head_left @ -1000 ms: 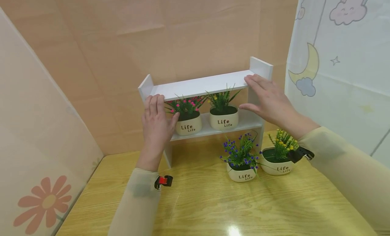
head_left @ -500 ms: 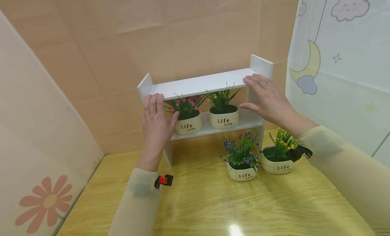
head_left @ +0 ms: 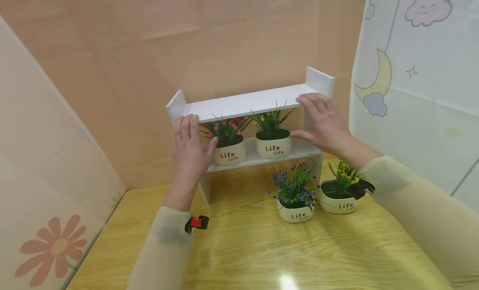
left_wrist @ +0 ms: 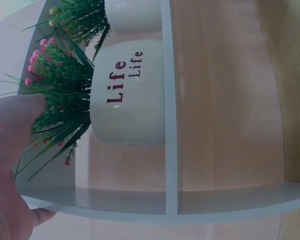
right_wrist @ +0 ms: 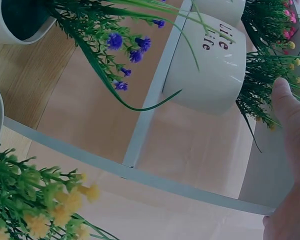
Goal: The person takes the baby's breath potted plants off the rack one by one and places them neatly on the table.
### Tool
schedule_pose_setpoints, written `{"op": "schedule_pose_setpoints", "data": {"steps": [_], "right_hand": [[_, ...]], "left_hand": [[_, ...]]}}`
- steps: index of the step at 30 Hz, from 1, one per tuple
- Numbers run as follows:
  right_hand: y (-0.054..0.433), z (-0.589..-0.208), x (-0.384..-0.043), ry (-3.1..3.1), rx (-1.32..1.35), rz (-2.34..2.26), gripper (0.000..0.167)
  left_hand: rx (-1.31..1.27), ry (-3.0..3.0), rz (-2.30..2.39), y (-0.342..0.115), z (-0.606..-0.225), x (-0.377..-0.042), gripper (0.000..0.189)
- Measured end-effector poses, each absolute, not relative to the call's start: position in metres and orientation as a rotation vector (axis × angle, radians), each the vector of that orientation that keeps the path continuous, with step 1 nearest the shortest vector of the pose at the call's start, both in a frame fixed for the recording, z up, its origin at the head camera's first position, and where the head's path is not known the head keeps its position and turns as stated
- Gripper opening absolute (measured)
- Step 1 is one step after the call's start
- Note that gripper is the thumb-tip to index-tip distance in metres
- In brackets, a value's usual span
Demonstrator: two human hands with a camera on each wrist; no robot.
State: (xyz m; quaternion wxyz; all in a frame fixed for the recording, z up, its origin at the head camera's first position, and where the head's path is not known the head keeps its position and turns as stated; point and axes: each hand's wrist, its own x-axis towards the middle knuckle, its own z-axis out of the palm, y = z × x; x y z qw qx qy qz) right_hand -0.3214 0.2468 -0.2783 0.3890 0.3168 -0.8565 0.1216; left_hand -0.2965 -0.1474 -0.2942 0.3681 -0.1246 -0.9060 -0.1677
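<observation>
Peach backdrop (head_left: 247,40) behind wood-grain table (head_left: 239,252)

Both arms extended from the near side, hands raised and well apart, fingers lengthened.
The left arm (head_left: 159,248) runs from the near side toward the far side, leaning slightly right; its pale sleeve ends below the bare wrist (head_left: 181,194). The left hand (head_left: 190,150) presents its back, fingers side by side and directed to the far side, thumb angled out to the right. The right arm (head_left: 423,206) enters at the near right and slants left toward the far side, likewise sleeved in pale cloth. The right hand (head_left: 329,123) shows its back, fingers pointing left, thumb spread apart beneath them, also pointing left.
</observation>
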Motion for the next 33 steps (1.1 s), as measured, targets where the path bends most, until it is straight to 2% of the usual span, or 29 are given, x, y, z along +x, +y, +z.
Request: {"op": "schedule_pose_setpoints", "data": {"steps": [16,33], "right_hand": [[0.244,-0.283,-0.326,-2.137,0.8,0.283,0.104],[0.24,-0.288,-0.328,-2.138,0.73,0.267,0.102]], "left_hand": [[-0.407,-2.265,-0.605,-0.151,-0.287,-0.283,0.087],[-0.473,-2.134,-0.679,-0.156,-0.308,-0.256,0.084]]}}
